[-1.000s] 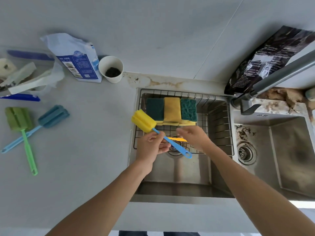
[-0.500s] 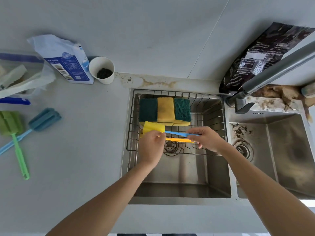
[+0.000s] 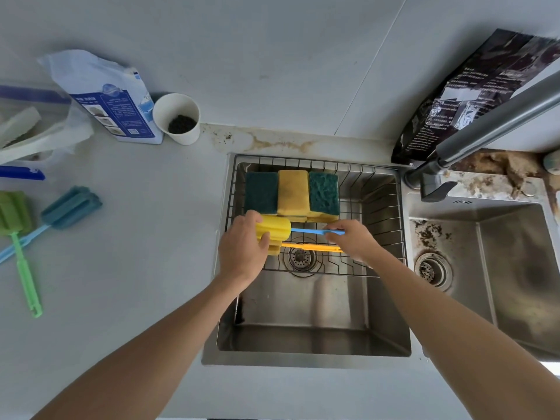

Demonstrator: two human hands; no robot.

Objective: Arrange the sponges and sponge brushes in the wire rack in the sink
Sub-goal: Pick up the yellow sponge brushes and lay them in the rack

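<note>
**Four sponge brushes, three sponges, one rack**

On the grey countertop [image 3: 127,268] at far left lay two sponge brushes, crossed: a green sponge brush [image 3: 18,234] and a teal-headed sponge brush [image 3: 60,213]. Behind them stood a blue-and-white bag [image 3: 112,101] and one white paper cup [image 3: 177,118]. The wire rack [image 3: 381,207] sat in the left sink basin [image 3: 309,334], holding three sponges [image 3: 292,192] side by side. The left hand [image 3: 242,253] gripped the yellow head of a blue-handled sponge brush [image 3: 274,228]; the right hand [image 3: 351,241] pinched its handle. Just beneath lay an orange-handled sponge brush [image 3: 309,247]. Right of it stood the faucet [image 3: 491,128], a black bag [image 3: 472,92] and a second, stained basin [image 3: 500,268].
</note>
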